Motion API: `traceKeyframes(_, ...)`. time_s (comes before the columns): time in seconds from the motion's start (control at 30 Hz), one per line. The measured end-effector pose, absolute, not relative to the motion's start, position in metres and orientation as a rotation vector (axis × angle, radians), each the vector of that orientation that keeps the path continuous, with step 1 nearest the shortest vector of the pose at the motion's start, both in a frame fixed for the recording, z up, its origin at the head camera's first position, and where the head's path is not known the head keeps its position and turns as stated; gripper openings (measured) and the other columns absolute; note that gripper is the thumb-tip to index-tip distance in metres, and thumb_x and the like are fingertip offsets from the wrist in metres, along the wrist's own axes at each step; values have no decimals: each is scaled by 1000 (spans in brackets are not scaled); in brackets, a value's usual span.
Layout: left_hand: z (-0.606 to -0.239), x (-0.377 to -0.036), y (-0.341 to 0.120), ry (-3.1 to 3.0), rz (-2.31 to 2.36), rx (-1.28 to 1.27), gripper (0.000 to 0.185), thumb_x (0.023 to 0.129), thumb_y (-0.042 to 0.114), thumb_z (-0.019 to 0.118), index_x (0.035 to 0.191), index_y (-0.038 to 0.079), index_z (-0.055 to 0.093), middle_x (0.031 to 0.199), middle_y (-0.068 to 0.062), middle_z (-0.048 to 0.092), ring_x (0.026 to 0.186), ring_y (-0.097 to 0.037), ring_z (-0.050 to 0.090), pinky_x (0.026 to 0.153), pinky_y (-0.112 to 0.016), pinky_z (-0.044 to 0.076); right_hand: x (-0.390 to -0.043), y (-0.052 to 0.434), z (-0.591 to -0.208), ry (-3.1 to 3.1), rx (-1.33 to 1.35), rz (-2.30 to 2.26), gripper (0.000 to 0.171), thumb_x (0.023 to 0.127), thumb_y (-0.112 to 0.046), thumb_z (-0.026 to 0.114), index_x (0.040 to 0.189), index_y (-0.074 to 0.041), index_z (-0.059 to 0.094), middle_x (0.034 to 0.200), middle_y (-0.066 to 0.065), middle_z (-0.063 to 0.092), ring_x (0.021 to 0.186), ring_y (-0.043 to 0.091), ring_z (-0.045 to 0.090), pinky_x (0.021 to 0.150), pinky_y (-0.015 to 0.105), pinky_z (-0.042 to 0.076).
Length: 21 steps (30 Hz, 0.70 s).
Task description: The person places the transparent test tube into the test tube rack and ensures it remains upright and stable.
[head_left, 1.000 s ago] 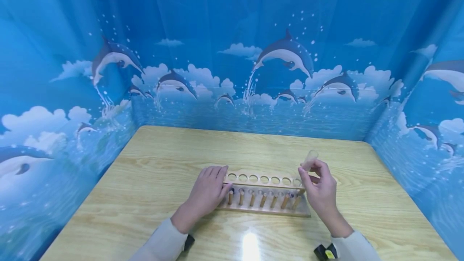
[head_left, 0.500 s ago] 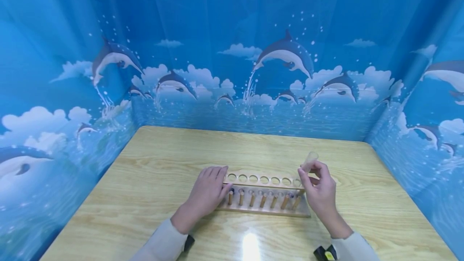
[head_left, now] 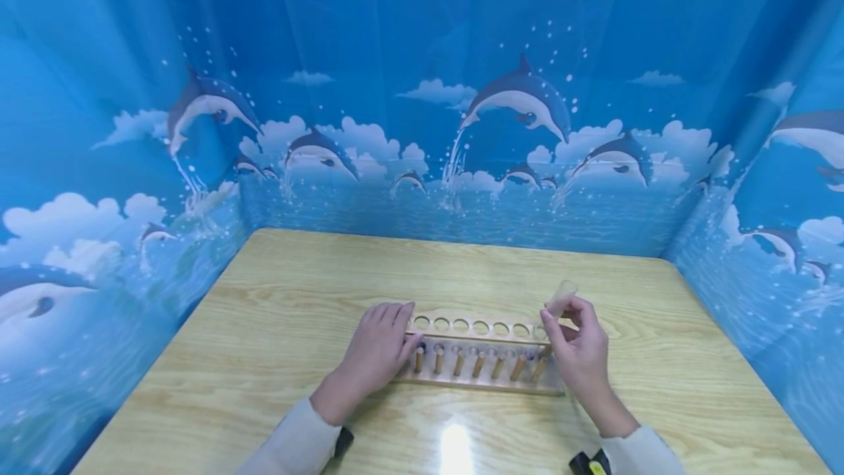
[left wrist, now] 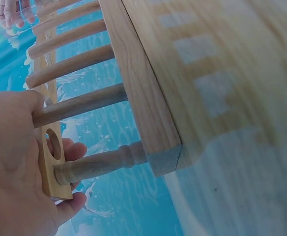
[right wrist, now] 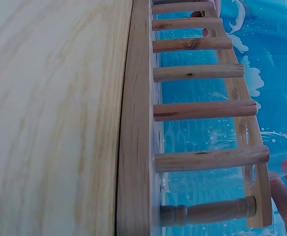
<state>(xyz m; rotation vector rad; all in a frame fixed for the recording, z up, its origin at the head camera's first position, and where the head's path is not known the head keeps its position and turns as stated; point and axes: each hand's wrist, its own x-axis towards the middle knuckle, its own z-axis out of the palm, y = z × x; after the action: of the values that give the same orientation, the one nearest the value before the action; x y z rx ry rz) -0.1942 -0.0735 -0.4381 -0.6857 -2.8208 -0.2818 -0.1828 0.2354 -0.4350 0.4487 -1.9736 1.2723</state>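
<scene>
A wooden test tube rack [head_left: 475, 381] stands across the table, with a row of holes in its upper bar and upright pegs in front. My left hand [head_left: 376, 343] grips the bar's left end; in the left wrist view its fingertips curl beneath that end [left wrist: 49, 177]. Between thumb and fingers my right hand [head_left: 582, 350] pinches a clear test tube [head_left: 562, 296], tilted, at the rack's right end. In the right wrist view, a faint clear tube shape [right wrist: 202, 183] passes through the end hole toward the base. The hand partly hides the tube.
The wood-grain table [head_left: 316, 270] extends around the rack on all sides. A blue dolphin-print curtain [head_left: 422, 94] encloses the table at the back and both sides. Light glares off the table [head_left: 456, 446] in front of the rack.
The right hand and the test tube have sunk slightly and shifted a little left at the rack's right end. The left hand and the rack stay where they were.
</scene>
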Motion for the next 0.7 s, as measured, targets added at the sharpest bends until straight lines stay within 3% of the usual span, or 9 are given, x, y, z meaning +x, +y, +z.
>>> traceKeyframes(0.37,-439,-194,-74,-2806,-292,-692,59,101,45,44,141,2,45,134,-16,54,126,-32,48,111,-50,33,-182,234,-433,-2008,413,1294,27,86,15,62,110,11,51,97,3,59,92,4,61,68,15,55)
traceKeyframes(0.7,-439,-195,-74,-2790,-285,-703,59,101,45,45,141,2,46,133,-15,55,125,-31,50,110,-49,34,-180,230,-430,-2017,444,1235,30,82,23,59,110,15,50,93,19,58,92,0,58,68,11,53)
